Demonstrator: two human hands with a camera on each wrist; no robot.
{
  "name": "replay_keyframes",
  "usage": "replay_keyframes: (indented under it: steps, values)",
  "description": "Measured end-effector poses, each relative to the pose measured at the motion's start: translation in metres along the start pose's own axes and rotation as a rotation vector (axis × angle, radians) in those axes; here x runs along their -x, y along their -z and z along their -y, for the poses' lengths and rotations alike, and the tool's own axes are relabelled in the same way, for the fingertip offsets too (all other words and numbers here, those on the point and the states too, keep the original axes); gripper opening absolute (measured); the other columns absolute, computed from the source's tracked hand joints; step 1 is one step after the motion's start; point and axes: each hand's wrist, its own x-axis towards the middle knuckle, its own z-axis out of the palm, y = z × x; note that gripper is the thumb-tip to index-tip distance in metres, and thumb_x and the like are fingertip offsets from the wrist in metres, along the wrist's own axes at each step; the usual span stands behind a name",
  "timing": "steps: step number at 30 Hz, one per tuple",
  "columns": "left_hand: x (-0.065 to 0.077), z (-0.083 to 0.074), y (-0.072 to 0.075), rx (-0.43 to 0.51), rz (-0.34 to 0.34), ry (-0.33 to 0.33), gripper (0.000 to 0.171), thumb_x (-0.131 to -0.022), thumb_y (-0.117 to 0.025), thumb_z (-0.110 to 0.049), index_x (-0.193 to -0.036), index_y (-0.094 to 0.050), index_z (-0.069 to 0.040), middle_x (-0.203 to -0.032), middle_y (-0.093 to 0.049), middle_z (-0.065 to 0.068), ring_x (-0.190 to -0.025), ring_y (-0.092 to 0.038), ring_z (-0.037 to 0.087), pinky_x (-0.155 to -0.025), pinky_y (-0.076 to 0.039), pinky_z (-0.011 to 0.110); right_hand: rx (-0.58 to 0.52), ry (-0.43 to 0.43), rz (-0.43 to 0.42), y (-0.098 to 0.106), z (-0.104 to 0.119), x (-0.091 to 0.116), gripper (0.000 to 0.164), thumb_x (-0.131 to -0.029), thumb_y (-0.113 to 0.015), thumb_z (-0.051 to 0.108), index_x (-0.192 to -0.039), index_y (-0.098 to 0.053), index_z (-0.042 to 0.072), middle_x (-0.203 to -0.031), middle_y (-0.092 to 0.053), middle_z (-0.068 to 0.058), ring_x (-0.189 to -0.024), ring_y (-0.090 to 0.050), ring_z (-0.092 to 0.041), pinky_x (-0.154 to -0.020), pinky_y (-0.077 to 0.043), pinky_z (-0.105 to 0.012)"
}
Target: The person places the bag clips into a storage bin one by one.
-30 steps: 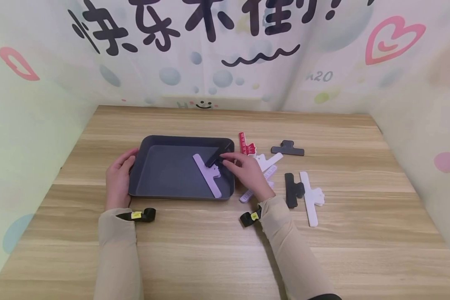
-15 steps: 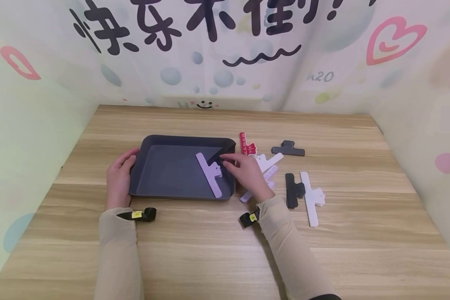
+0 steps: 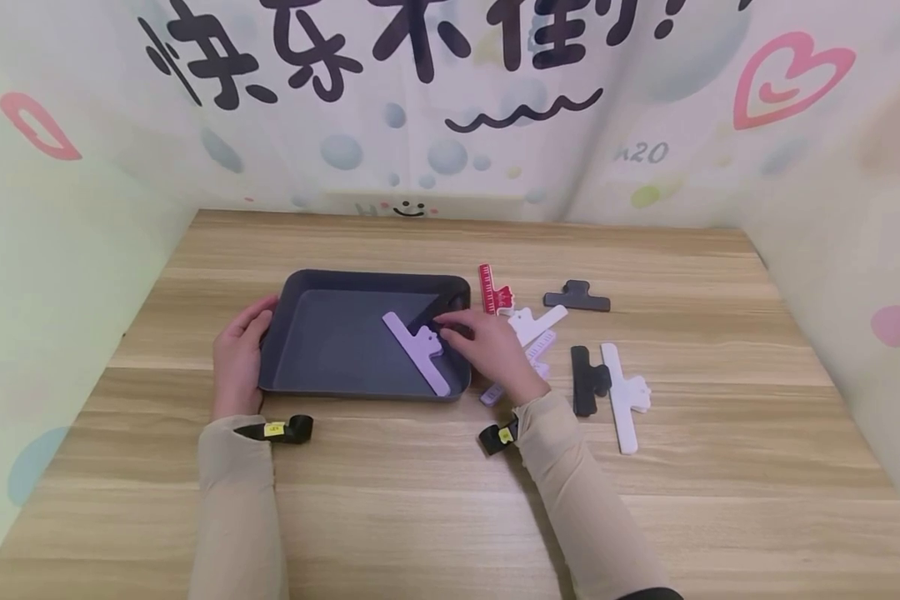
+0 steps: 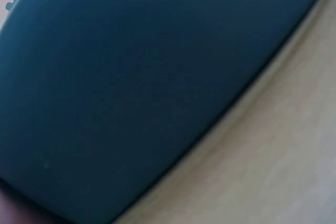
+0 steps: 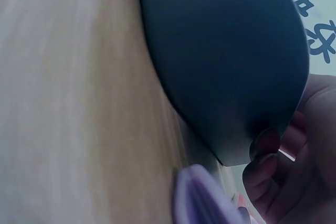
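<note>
A dark grey baking tray (image 3: 330,342) sits on the wooden table. My left hand (image 3: 236,358) grips its left end, fingers on the outside and thumb near the rim. Reaching over the right rim, my right hand (image 3: 491,346) pinches a black clip (image 3: 427,312) low inside the tray; the dark clip blends into the tray and is partly hidden by the fingers. Beside it lies a lilac clip (image 3: 412,354), slanting across the tray floor. In the right wrist view, curled fingers (image 5: 262,169) are right at the tray's outer wall (image 5: 226,66).
Right of the tray lie a red clip (image 3: 487,287), a white clip (image 3: 543,325) and a lilac ruler-marked clip (image 3: 542,346). Farther right are two black clips, one at the back (image 3: 576,297) and one nearer (image 3: 582,381), beside a long white clip (image 3: 618,400). A printed cloth (image 3: 495,167) hangs behind.
My right fingers have shifted slightly left and down into the tray with the black clip. The lilac clip's upper end has slid left. My left hand stays in place.
</note>
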Motion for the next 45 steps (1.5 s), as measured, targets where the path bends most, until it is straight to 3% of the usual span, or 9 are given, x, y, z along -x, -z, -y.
replay_keyframes:
  steps: [7,13,18,32,38,42,45]
  values:
    - [0.005,0.002,0.000,-0.040,-0.023,-0.003,0.036,-0.087,-0.057,-0.032,-0.119,-0.059,-0.016,-0.126,-0.050,-0.005,-0.115,-0.039,0.010,-0.093,-0.029,0.022,0.002,-0.003,0.022,-0.003,-0.002,0.002,0.025,-0.087,-0.057,0.028,-0.111,-0.064,0.023,-0.106,-0.063,0.003,-0.096,-0.056,-0.012,-0.083,-0.045,-0.031]
    - [0.008,0.007,0.002,-0.022,-0.018,0.018,0.037,-0.088,-0.056,-0.031,-0.121,-0.057,-0.015,-0.126,-0.050,-0.003,-0.114,-0.041,0.011,-0.088,-0.033,0.018,0.009,-0.019,0.020,-0.005,-0.001,0.006,0.024,-0.088,-0.056,0.028,-0.110,-0.064,0.023,-0.106,-0.063,0.004,-0.097,-0.056,-0.012,-0.083,-0.044,-0.031]
    - [0.006,0.002,0.001,-0.013,-0.014,0.001,0.038,-0.087,-0.057,-0.032,-0.121,-0.058,-0.015,-0.124,-0.051,-0.002,-0.112,-0.043,0.014,-0.083,-0.036,0.017,0.016,-0.006,0.004,-0.004,0.001,0.005,0.024,-0.088,-0.055,0.028,-0.110,-0.064,0.022,-0.106,-0.062,0.003,-0.096,-0.056,-0.012,-0.083,-0.045,-0.032]
    - [0.004,-0.006,-0.002,-0.015,0.001,0.008,0.038,-0.088,-0.055,-0.030,-0.122,-0.056,-0.013,-0.126,-0.050,-0.001,-0.113,-0.042,0.013,-0.086,-0.034,0.019,-0.007,0.009,-0.023,-0.003,-0.003,0.002,0.019,-0.088,-0.055,0.027,-0.103,-0.066,0.023,-0.100,-0.062,0.007,-0.091,-0.055,-0.007,-0.080,-0.044,-0.029]
    - [0.003,-0.005,-0.003,-0.017,0.001,0.002,0.037,-0.088,-0.056,-0.030,-0.121,-0.057,-0.014,-0.125,-0.051,-0.001,-0.112,-0.043,0.014,-0.083,-0.036,0.018,-0.082,0.002,-0.032,-0.004,-0.007,0.003,0.018,-0.089,-0.055,0.027,-0.102,-0.066,0.025,-0.098,-0.062,0.010,-0.093,-0.054,-0.005,-0.082,-0.043,-0.030]
    - [0.004,-0.005,-0.003,-0.019,-0.005,0.001,0.037,-0.087,-0.057,-0.030,-0.121,-0.057,-0.014,-0.124,-0.051,-0.001,-0.111,-0.044,0.014,-0.082,-0.036,0.018,-0.200,-0.011,-0.025,-0.001,-0.008,0.004,0.018,-0.090,-0.053,0.027,-0.103,-0.065,0.023,-0.091,-0.063,0.011,-0.088,-0.055,-0.004,-0.080,-0.044,-0.028]
    - [0.004,-0.004,-0.002,-0.021,-0.007,0.002,0.038,-0.087,-0.057,-0.031,-0.121,-0.057,-0.013,-0.124,-0.051,-0.002,-0.111,-0.043,0.014,-0.082,-0.036,0.018,-0.294,-0.059,-0.029,0.003,-0.009,0.004,0.019,-0.091,-0.052,0.028,-0.104,-0.065,0.023,-0.086,-0.064,0.010,-0.071,-0.055,-0.009,-0.064,-0.046,-0.028]
